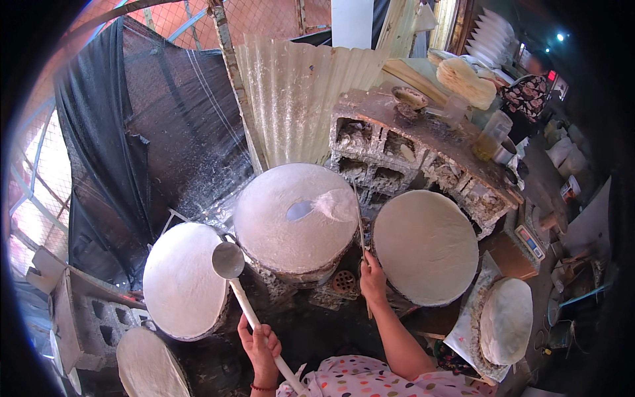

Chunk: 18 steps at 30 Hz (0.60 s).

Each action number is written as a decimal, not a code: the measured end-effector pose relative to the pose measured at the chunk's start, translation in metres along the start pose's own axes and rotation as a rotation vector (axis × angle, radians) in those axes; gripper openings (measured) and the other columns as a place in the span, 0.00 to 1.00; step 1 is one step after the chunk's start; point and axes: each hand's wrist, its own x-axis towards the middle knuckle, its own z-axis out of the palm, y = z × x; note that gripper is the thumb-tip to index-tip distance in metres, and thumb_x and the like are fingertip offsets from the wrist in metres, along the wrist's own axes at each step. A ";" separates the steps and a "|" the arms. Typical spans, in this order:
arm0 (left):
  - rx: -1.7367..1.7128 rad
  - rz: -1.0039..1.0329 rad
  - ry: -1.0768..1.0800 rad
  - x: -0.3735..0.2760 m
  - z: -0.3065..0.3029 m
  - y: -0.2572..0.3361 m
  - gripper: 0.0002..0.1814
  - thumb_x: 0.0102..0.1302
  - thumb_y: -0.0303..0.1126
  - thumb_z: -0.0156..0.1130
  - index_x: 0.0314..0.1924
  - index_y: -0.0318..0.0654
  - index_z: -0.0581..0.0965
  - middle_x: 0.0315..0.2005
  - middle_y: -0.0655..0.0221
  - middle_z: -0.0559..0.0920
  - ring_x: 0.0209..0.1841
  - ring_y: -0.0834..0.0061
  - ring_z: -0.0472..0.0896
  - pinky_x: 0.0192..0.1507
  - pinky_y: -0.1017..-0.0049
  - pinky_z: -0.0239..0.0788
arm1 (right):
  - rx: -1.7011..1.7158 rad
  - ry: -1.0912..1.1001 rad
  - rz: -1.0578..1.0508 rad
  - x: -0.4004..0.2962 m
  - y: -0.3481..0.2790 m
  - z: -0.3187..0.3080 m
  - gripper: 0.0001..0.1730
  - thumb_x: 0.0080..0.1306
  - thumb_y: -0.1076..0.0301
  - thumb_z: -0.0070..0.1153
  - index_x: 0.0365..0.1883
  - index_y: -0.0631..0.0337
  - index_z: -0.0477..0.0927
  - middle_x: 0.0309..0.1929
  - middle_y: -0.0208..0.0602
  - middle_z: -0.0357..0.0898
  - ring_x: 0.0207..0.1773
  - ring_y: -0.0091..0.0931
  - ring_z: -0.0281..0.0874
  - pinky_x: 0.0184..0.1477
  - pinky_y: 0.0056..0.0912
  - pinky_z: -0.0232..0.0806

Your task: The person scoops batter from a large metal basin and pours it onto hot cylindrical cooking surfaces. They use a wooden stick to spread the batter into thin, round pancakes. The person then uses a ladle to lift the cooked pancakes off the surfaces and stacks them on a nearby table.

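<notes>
My left hand [260, 342] grips the pale handle of a long ladle [228, 260]; its round bowl is above the edge of the left drum-like stove top [181, 278], which carries a smooth white layer. In my right hand [373, 280] are thin sticks [361, 218] pointing away from me. Their tips reach the right edge of the middle round top [278, 233]. A crumpled flap of thin, pale sheet [340, 204] lies there, beside an oval bluish-grey gap in the layer. To the right of my right hand, another round top [425, 248] bears an even beige layer.
Concrete blocks [382, 139] support a ledge with a clear jug [493, 134] and bowls. Pale round sheets [507, 320] are stacked at right, near a scale [530, 243]. Another round sheet [149, 364] lies lower left. A person [526, 97] is at the far right.
</notes>
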 end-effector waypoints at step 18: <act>-0.048 0.028 0.008 -0.018 -0.025 0.004 0.22 0.73 0.32 0.48 0.65 0.51 0.59 0.30 0.73 0.67 0.20 0.88 0.61 0.15 0.89 0.54 | 0.016 -0.059 -0.120 -0.040 -0.021 0.034 0.21 0.72 0.65 0.46 0.61 0.57 0.71 0.55 0.48 0.77 0.55 0.44 0.76 0.53 0.43 0.69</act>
